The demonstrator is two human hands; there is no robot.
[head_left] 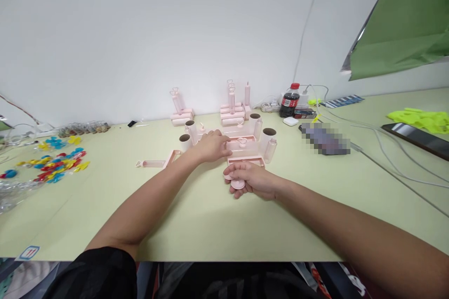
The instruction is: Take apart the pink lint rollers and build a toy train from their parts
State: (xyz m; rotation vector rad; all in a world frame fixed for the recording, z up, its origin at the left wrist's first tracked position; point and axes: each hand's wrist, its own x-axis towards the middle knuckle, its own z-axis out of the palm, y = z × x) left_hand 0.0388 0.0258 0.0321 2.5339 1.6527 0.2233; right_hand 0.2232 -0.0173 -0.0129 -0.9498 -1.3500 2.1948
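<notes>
My right hand [256, 180] is closed on small pale pink round caps [238, 184], one at the fingertips and another at the thumb. It is just in front of a shallow pink tray [247, 161]. My left hand [213, 146] reaches over the cluster of pink parts, thumb and fingers apart with nothing visible between them. Beside its fingertips is a second pink tray [250, 139] with a heart-shaped handle [242, 140]. Whether the left hand touches a part below is hidden. Pink cylinders with dark open tops, such as one cylinder [269, 138], stand on both sides.
Pink cases [232, 115] with upright tubes stand by the wall. A cola bottle [290, 100], a white earphone case [290, 121] and cables lie back right. Colourful plastic pieces [61, 164] are spread at left. A clear pink tube [153, 163] lies left of my left forearm.
</notes>
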